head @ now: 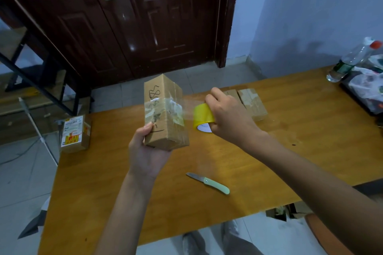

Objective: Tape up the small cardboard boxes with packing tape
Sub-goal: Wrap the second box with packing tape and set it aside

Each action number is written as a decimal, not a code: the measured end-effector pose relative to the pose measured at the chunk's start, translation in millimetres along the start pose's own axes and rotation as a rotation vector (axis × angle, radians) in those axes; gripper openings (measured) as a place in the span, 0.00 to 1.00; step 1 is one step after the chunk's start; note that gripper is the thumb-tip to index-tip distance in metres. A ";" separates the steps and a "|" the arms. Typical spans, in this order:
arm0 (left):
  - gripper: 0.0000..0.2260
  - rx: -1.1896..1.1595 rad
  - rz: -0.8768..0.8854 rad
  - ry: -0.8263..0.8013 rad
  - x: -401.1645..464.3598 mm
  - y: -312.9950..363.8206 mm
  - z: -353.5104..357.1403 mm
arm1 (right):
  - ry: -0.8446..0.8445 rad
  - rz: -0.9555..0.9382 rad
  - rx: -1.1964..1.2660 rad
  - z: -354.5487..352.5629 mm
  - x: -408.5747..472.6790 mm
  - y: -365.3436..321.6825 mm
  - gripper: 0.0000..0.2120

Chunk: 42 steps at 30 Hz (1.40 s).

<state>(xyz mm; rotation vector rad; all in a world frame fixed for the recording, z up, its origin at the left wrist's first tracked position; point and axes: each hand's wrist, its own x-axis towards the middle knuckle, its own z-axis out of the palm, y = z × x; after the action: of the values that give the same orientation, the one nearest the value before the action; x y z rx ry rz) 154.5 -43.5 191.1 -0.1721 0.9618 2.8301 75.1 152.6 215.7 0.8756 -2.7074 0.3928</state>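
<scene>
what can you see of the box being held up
The cardboard box is a small, tall brown carton held upright above the wooden table, one corner edge facing the camera. Black scribbles mark its left face. Clear, wrinkled tape already bands its middle, and a strip runs from it to the yellow tape roll gripped by the right hand. The left hand grips its lower end from below, thumb on the left face.
</scene>
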 end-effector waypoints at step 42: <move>0.23 0.633 -0.121 0.514 22.1 -9.7 9.4 | 0.051 0.069 -0.097 -6.6 -5.3 12.7 0.20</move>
<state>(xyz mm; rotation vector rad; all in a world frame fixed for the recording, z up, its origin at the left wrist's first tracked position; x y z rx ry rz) 133.9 -27.9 189.3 -0.8601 1.8109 2.2592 72.7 167.5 217.8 0.7378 -2.6902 0.2912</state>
